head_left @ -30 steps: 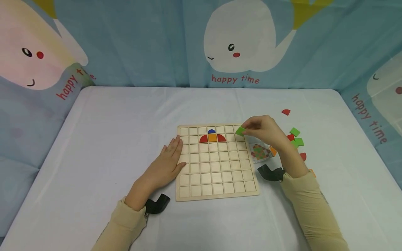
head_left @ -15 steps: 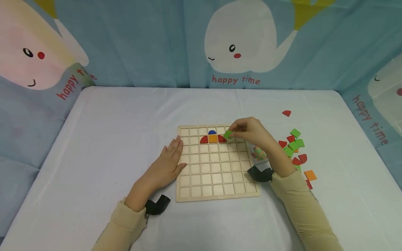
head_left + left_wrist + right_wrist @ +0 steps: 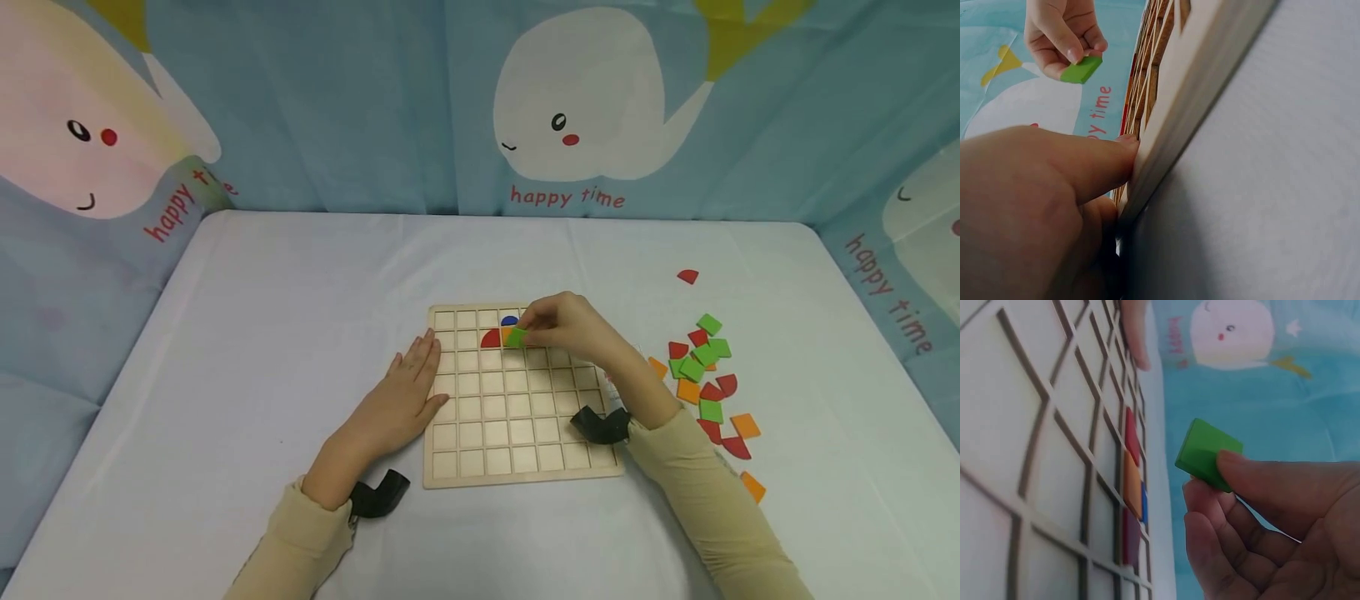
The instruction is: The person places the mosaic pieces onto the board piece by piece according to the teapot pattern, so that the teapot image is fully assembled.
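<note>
My right hand (image 3: 566,327) pinches a green square tile (image 3: 1209,453) between thumb and fingers, held above the wooden grid board (image 3: 468,482). In the head view the tile overlaps an orange square tile (image 3: 506,335) lying in the upper part of the grid. Around that orange tile sit a blue half-round tile (image 3: 509,320), a red quarter-round tile (image 3: 491,338) on its left, and a second red tile (image 3: 1130,536) on its other side, hidden in the head view. My left hand (image 3: 397,404) rests along the board's left edge, fingers straight, thumb (image 3: 1107,164) touching the rim.
Loose green tiles (image 3: 692,369), red tiles (image 3: 727,385) and orange tiles (image 3: 746,425) lie scattered on the white table right of the board. A lone red tile (image 3: 687,276) lies farther back. A patterned card (image 3: 611,385) is mostly hidden under my right forearm.
My right hand has carried the green tile leftward from the board's right edge to over the orange tile. My left hand stays at the board's edge.
</note>
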The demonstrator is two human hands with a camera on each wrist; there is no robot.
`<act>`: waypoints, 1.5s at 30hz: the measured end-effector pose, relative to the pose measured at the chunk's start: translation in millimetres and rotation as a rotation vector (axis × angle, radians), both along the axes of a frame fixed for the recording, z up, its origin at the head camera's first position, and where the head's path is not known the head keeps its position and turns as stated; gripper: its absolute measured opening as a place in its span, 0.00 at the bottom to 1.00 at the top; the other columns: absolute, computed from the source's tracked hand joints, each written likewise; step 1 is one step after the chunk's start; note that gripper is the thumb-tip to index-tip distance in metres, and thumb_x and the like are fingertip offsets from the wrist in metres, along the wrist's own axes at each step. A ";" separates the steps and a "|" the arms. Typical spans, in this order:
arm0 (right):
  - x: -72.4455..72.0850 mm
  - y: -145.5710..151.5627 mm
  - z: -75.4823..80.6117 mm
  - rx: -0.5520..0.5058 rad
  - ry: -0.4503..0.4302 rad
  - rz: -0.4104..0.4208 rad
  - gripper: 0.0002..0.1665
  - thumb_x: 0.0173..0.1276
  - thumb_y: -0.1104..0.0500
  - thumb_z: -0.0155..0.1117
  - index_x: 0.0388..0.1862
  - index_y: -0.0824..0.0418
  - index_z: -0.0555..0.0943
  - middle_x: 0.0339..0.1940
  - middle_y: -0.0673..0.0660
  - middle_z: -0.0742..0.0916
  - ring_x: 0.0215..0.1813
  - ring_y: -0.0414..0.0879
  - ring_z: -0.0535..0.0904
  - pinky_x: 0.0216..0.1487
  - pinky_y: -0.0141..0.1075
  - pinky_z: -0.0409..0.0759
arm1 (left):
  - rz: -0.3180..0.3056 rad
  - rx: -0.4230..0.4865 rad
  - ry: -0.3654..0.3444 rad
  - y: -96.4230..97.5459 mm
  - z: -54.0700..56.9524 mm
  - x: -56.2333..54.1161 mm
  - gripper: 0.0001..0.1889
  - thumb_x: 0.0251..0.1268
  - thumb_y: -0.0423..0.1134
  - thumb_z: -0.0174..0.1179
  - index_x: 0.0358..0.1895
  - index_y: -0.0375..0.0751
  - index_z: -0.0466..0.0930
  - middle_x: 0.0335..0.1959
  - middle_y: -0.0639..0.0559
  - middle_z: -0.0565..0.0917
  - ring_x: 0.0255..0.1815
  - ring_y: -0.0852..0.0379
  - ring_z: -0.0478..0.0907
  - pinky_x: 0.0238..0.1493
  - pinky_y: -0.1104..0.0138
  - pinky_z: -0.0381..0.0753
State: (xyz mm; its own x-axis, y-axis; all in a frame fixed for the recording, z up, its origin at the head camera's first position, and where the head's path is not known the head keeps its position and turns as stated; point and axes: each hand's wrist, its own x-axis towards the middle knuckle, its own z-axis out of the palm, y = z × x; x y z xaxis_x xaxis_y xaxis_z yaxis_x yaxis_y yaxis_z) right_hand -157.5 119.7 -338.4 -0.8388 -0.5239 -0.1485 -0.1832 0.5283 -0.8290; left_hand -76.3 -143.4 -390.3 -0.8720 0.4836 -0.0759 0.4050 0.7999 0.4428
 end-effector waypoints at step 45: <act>0.9 -33.8 -20.8 0.132 0.054 0.036 0.02 0.58 0.63 0.71 0.30 0.61 0.86 0.28 0.50 0.86 0.31 0.42 0.78 0.35 0.34 0.77 | -0.008 -0.021 -0.019 0.2 5.5 1.2 0.37 0.72 0.44 0.50 0.72 0.24 0.42 0.75 0.35 0.41 0.75 0.41 0.39 0.70 0.46 0.46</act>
